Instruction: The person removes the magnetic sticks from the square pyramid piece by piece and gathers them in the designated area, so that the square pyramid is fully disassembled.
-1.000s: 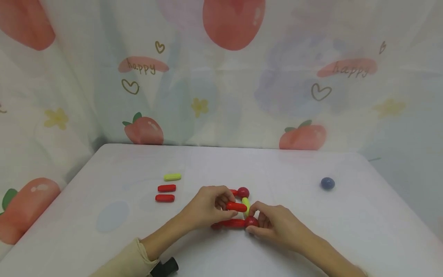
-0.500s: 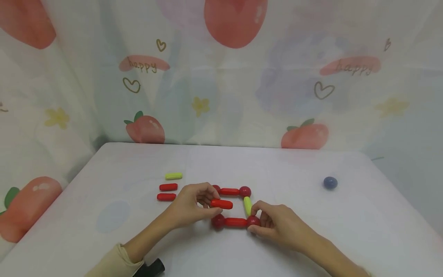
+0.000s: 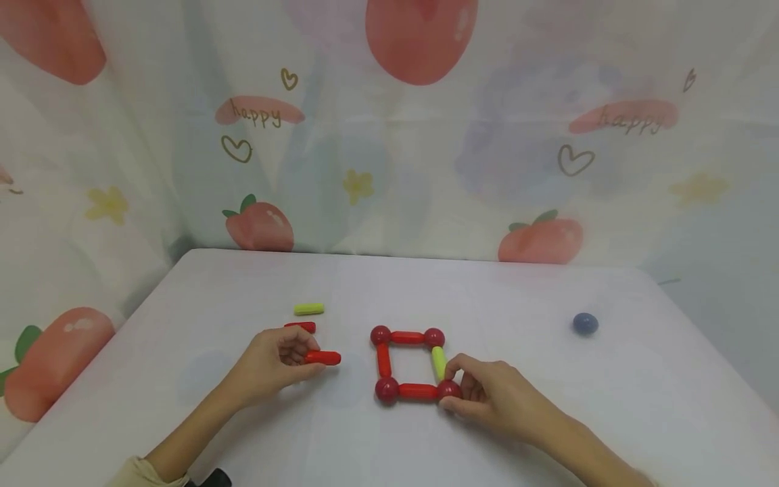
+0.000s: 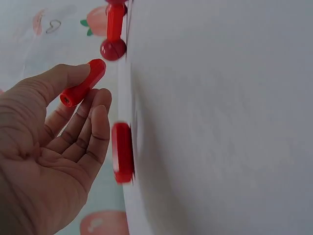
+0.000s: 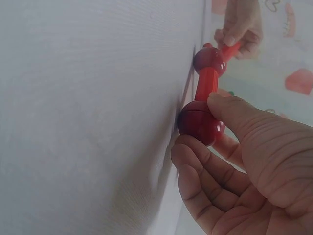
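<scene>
Red rods and balls made a closed square [image 3: 411,363] on the white desk [image 3: 523,433] in the head view, with one yellow-green rod [image 3: 438,362] as its right side. The left hand [image 3: 272,365] pinched a loose red rod [image 3: 322,357] in a closed grip, just left of the square and apart from it, while the right hand [image 3: 487,399] curled round the red ball [image 3: 449,389] at the near right corner. A second red rod [image 3: 300,327], a yellow-green rod [image 3: 308,309] and a blue ball [image 3: 585,323] lay apart. Doing this well likely meant keeping that corner pinned, so the square would not skid, and bringing the rod in end first. From the left wrist, the rod [image 4: 83,83] sat between thumb and fingertips, and another red rod [image 4: 122,152] lay flat just beside the fingers, partly hidden from the head camera. From the right wrist, the thumb and fingers wrapped the corner ball [image 5: 199,122], with a red rod [image 5: 207,85] running on to the next ball [image 5: 209,59]; the yellow-green side could not be seen there.
</scene>
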